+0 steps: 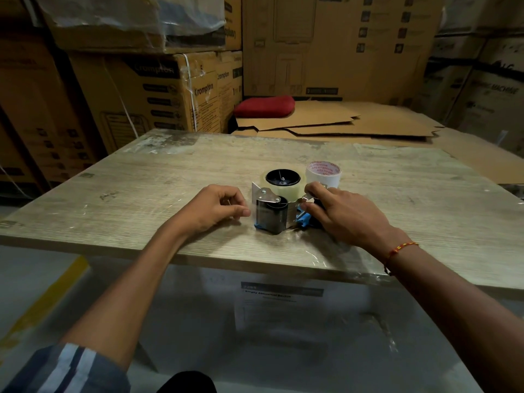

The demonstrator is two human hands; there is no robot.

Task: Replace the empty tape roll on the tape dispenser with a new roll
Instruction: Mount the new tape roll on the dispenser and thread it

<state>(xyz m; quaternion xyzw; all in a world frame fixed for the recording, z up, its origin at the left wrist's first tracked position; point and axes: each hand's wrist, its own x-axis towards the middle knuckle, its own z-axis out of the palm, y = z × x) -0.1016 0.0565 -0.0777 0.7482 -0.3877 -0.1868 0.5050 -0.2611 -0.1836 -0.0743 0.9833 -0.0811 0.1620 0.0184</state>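
Tape dispenser (279, 207) lies on its side at the centre of the frame on our wooden table (141, 194), a clear roll (283, 184) on its hub. Our right hand (346, 214) pinches its handle end; our left hand (218, 207) rests loosely curled just beside it, perhaps holding a tape end. A white core (323, 173) stands behind.

Red cushion (265, 106) — on flattened cardboard (340, 120), behind table (170, 177)

We have a single view, worn on the head, looking forward and down over the wooden table (158, 177). It sits close above the table's near edge, so both forearms reach in from the bottom. Beyond the table's far edge we face stacked cardboard boxes (158, 92). No second view shares the scene.
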